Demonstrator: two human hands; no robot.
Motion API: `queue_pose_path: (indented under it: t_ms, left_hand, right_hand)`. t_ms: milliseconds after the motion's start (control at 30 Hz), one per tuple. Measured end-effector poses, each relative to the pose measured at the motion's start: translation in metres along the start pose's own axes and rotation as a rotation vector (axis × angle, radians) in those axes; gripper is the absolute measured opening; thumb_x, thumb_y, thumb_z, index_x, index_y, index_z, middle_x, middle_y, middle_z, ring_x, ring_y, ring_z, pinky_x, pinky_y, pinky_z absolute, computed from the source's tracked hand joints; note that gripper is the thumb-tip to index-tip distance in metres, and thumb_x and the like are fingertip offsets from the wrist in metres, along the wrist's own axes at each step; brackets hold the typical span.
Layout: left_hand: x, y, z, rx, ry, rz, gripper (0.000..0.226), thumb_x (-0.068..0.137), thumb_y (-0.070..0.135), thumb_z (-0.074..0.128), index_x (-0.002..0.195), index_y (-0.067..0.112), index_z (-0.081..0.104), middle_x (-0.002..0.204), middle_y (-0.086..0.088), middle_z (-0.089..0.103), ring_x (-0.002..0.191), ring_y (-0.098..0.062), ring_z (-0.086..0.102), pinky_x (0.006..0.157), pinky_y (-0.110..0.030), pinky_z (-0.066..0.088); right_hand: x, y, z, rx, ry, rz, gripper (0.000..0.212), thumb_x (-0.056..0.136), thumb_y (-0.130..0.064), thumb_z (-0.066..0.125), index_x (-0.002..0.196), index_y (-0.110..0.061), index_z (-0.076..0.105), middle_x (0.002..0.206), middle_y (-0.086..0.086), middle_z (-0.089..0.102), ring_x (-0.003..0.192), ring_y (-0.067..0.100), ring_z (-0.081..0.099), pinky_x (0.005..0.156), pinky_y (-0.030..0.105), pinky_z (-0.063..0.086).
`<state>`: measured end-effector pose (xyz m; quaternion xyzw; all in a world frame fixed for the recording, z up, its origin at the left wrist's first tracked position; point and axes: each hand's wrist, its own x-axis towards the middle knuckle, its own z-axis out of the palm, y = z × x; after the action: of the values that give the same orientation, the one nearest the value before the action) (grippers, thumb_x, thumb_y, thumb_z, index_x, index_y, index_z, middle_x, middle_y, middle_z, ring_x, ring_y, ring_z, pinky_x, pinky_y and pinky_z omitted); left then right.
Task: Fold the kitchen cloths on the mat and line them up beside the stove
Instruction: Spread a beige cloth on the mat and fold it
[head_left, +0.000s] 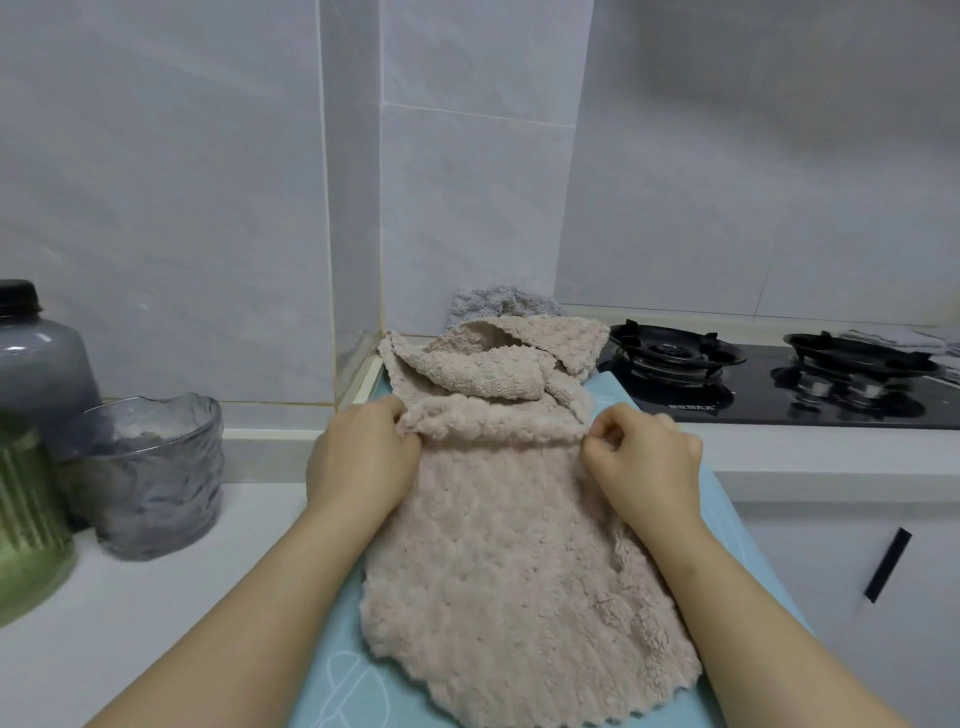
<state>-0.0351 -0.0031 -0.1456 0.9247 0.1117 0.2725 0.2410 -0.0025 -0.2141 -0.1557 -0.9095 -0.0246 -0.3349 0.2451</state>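
A fluffy beige cloth lies spread on the light blue mat in front of me. My left hand pinches its far edge on the left, and my right hand pinches the same edge on the right. Behind this edge a second beige cloth lies crumpled at the back of the mat. A grey cloth peeks out behind it against the wall. The black gas stove sits to the right of the mat.
A ribbed glass cup, a green ribbed jar and a grey bottle with a black cap stand on the white counter at left. Another grey cloth lies on the stove's far right burner. Tiled walls close the back.
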Motion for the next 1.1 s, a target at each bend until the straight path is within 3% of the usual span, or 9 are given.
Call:
queue_pose_path:
  t_ms: [133,233,300,533,733,867,933,1000,1100]
  left_hand:
    - [0.004,0.005,0.016,-0.201,0.111,0.059,0.024,0.088,0.009,0.045,0.107,0.013,0.059,0.097,-0.013,0.062,0.091,-0.032,0.052,0.066,-0.032,0.034]
    - [0.006,-0.004,0.031,-0.274,-0.124,0.085,0.055,0.092,0.015,0.046,0.143,0.021,0.026,0.137,-0.01,0.042,0.122,-0.029,0.044,0.092,-0.033,0.036]
    - [0.006,-0.013,0.041,-0.173,-0.362,0.097,0.065,0.094,0.023,0.046,0.148,0.025,0.01,0.149,-0.007,0.023,0.133,-0.024,0.032,0.104,-0.031,0.029]
    - [0.007,-0.017,0.039,0.16,-0.271,0.247,0.027,0.094,0.025,0.045,0.119,0.028,0.055,0.115,0.0,0.047,0.116,-0.021,0.04,0.094,-0.031,0.039]
    - [-0.031,-0.01,0.0,-0.225,-0.377,0.31,0.011,0.088,0.023,0.058,0.079,0.029,0.06,0.066,0.008,0.056,0.055,-0.002,0.048,0.05,-0.013,0.035]
    - [-0.068,-0.023,-0.026,-0.283,-0.539,0.468,0.004,0.085,0.038,0.061,0.086,0.035,0.062,0.091,0.014,0.065,0.084,0.0,0.059,0.076,-0.013,0.046]
    - [-0.081,-0.03,-0.037,-0.265,-0.677,0.515,0.035,0.071,0.068,0.058,0.096,0.043,0.057,0.105,0.024,0.059,0.099,0.009,0.053,0.088,-0.011,0.042]
    - [-0.093,-0.031,-0.044,-0.13,-0.767,0.59,0.059,0.056,0.086,0.048,0.103,0.051,0.048,0.116,0.032,0.048,0.109,0.016,0.043,0.093,-0.005,0.034]
    - [-0.102,-0.029,-0.041,-0.045,-0.663,0.64,0.057,0.06,0.082,0.051,0.106,0.048,0.047,0.115,0.029,0.049,0.106,0.012,0.044,0.092,-0.007,0.035]
  right_hand:
    - [0.004,0.003,0.005,0.006,0.214,0.007,0.013,0.086,-0.019,0.054,0.093,-0.021,0.065,0.082,-0.001,0.065,0.093,0.024,0.051,0.077,0.032,0.021]
    - [0.005,0.013,0.016,-0.214,-0.175,0.153,0.047,0.091,-0.026,0.046,0.137,-0.024,0.038,0.128,0.004,0.053,0.121,0.025,0.04,0.094,0.037,0.026]
    - [0.004,0.018,0.02,-0.3,-0.331,0.183,0.055,0.091,-0.032,0.041,0.144,-0.025,0.025,0.146,0.001,0.034,0.131,0.027,0.031,0.101,0.042,0.025]
    - [-0.006,0.018,0.002,-0.248,-0.282,0.203,0.038,0.09,-0.027,0.041,0.127,-0.027,0.051,0.131,0.003,0.048,0.122,0.026,0.037,0.096,0.037,0.029]
    - [-0.035,0.014,-0.034,-0.132,-0.207,0.141,0.015,0.088,-0.016,0.042,0.096,-0.02,0.055,0.091,0.001,0.06,0.091,0.025,0.051,0.072,0.033,0.038]
    - [-0.072,0.026,-0.062,0.214,-0.425,0.098,0.011,0.085,-0.012,0.05,0.084,-0.022,0.054,0.071,-0.007,0.059,0.065,0.008,0.052,0.061,0.025,0.039]
    - [-0.086,0.033,-0.076,0.379,-0.567,0.055,0.013,0.081,-0.011,0.056,0.086,-0.022,0.057,0.08,-0.004,0.061,0.063,0.0,0.05,0.063,0.017,0.04]
    - [-0.093,0.036,-0.086,0.377,-0.689,-0.016,0.023,0.072,-0.03,0.062,0.094,-0.027,0.057,0.094,-0.006,0.059,0.074,-0.005,0.05,0.07,0.012,0.041]
    - [-0.096,0.037,-0.085,0.118,-0.715,-0.125,0.052,0.066,-0.06,0.059,0.113,-0.04,0.049,0.11,-0.021,0.047,0.107,0.003,0.042,0.092,0.02,0.037]
